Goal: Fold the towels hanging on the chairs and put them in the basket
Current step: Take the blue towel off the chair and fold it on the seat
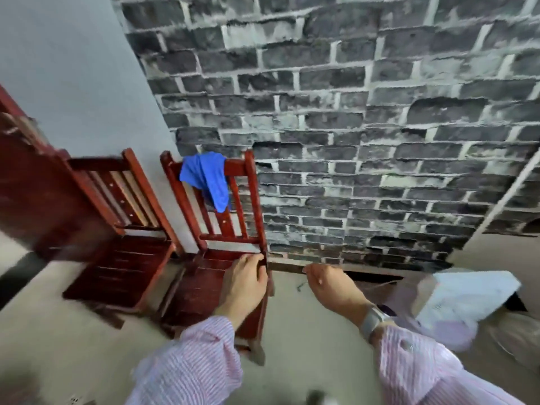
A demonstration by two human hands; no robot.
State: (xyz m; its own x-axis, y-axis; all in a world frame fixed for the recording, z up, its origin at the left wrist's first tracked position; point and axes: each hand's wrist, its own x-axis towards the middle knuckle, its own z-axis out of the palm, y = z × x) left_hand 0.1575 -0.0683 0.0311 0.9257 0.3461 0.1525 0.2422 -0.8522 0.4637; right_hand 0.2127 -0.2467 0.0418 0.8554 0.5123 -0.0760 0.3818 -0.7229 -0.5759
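A blue towel (208, 178) hangs bunched over the top rail of a red wooden chair (228, 229) that stands against the brick wall. My left hand (244, 283) hovers over that chair's seat near its right rear post, fingers curled inward with nothing visible in them. My right hand (330, 283) is a little to the right, over the floor, fingers loosely curled and holding nothing I can see. A second red chair (128, 217) to the left carries no towel. A white basket-like container (464, 296) sits blurred at the right.
A dark red wooden piece of furniture (35, 194) fills the left edge. The grey brick wall (350, 127) rises straight ahead. Pale floor (306, 331) lies between the chairs and the container. A white pipe (508, 194) slants down the wall at the right.
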